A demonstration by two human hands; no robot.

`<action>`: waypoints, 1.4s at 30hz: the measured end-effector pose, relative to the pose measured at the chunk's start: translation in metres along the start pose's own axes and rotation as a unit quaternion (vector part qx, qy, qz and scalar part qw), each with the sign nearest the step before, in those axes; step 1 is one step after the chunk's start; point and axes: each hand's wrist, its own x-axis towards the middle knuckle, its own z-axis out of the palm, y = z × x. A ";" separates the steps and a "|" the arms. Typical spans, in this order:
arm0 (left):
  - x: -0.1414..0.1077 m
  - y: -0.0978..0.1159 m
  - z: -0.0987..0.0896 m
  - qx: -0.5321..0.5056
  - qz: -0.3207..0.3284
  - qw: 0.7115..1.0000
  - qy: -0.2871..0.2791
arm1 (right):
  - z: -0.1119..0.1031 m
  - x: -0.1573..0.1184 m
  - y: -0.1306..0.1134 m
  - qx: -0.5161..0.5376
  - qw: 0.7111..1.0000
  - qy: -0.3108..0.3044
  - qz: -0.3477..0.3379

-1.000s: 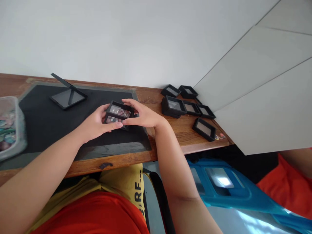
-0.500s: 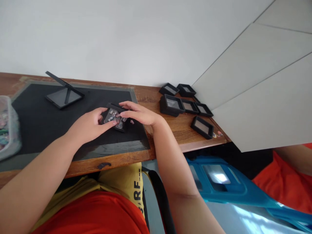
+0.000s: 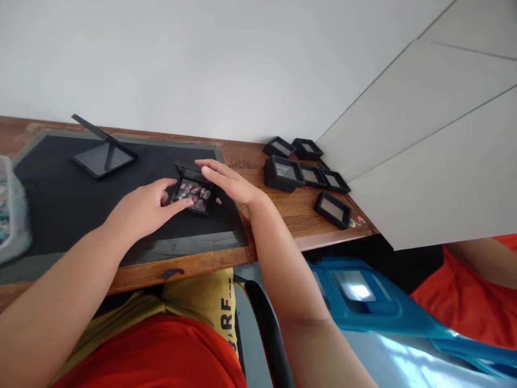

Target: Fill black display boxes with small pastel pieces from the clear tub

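Note:
A small black hinged case (image 3: 212,206) stands with its lid (image 3: 186,173) raised on the dark mat. Several small polished stones (image 3: 195,190), pinkish, grey and clear, lie inside it. My left hand (image 3: 143,207) grips the case's left side, the thumb reaching over the front edge onto the stones. At the lid's right end is my right hand (image 3: 230,180), its fingers stretched out and touching or close against the lid; it hides that end. One loose pink stone (image 3: 218,201) rests on the mat just right of the case.
A larger black case (image 3: 105,159) stands open at the back left. Beside it, a clear tub (image 3: 14,215) of colourful bits sits at the left edge. Several black framed boxes (image 3: 285,172) are grouped on the wooden table (image 3: 291,215). Another person's orange sleeve (image 3: 468,302) and a blue chair (image 3: 363,302) are at right.
My right hand has drawn back from the stones to the lid's right end, uncovering more of them. The case has turned slightly and its raised lid shows more. My left hand keeps its hold.

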 end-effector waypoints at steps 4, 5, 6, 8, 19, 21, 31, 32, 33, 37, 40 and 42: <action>0.001 0.002 0.001 0.020 -0.001 1.000 -0.006 | -0.003 0.009 0.011 -0.020 0.998 0.056 -0.036; 0.000 0.003 0.001 0.022 0.000 1.000 -0.010 | -0.003 0.011 0.013 -0.024 0.996 0.073 -0.044; 0.000 0.004 0.001 0.021 0.000 1.000 -0.013 | -0.003 0.013 0.015 -0.030 0.994 0.092 -0.050; -0.001 0.006 0.000 0.016 0.001 1.000 -0.016 | -0.002 0.017 0.018 -0.045 0.989 0.131 -0.054; -0.005 0.007 -0.001 0.025 0.000 1.000 -0.009 | 0.008 0.031 0.015 -0.049 0.960 0.276 -0.002; -0.006 0.008 -0.002 0.022 -0.004 1.000 -0.012 | 0.005 0.027 0.013 -0.037 0.956 0.290 0.004; -0.006 0.012 -0.002 0.027 -0.013 1.000 -0.008 | -0.047 -0.021 0.003 -0.081 0.992 -0.012 0.095; -0.006 0.012 -0.002 0.027 -0.015 1.000 -0.007 | -0.050 -0.023 0.004 -0.094 0.988 -0.034 0.115; -0.006 0.012 -0.001 0.027 -0.016 0.999 -0.005 | -0.052 -0.024 0.005 -0.107 0.985 -0.045 0.130; -0.006 0.011 0.000 0.026 -0.021 0.999 -0.006 | -0.050 -0.022 0.010 -0.117 0.980 -0.081 0.141; -0.006 0.010 -0.001 0.022 -0.019 1.000 -0.007 | -0.044 -0.017 0.011 -0.120 0.978 -0.106 0.132; -0.006 0.010 -0.001 0.024 -0.018 1.000 -0.006 | -0.040 -0.014 0.011 -0.134 0.977 -0.110 0.125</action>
